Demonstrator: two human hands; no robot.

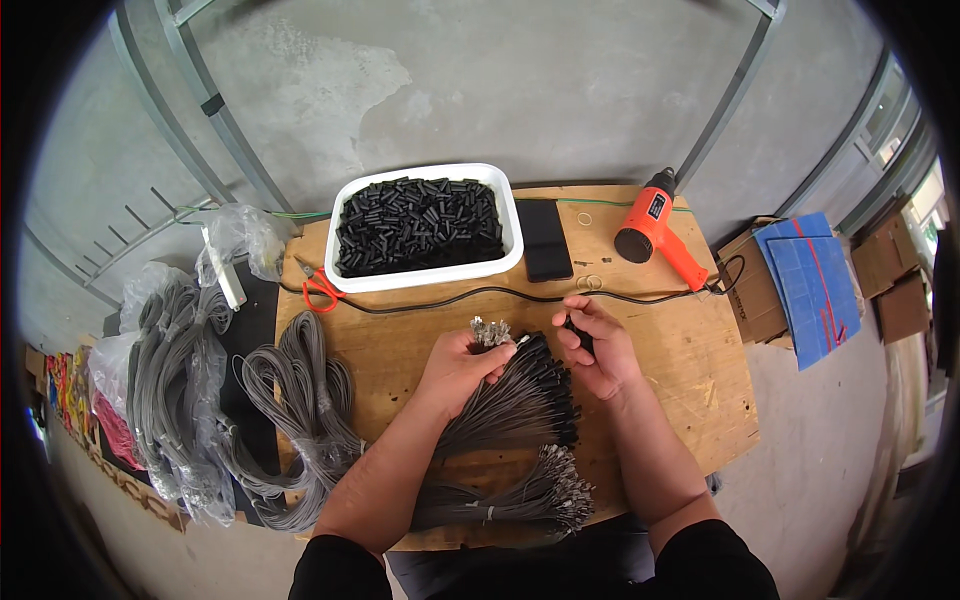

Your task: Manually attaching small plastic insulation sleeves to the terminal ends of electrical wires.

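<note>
Silver wire tips poke from the left hand, which pinches them on the near side of the tub, their long axis pointing roughly toward it. The right hand, fingers curled around a small black piece, sits apart to their right, past the tub's right end. Grey wires fan over the wooden table this side of the tub; a concrete wall rises behind it.
</note>
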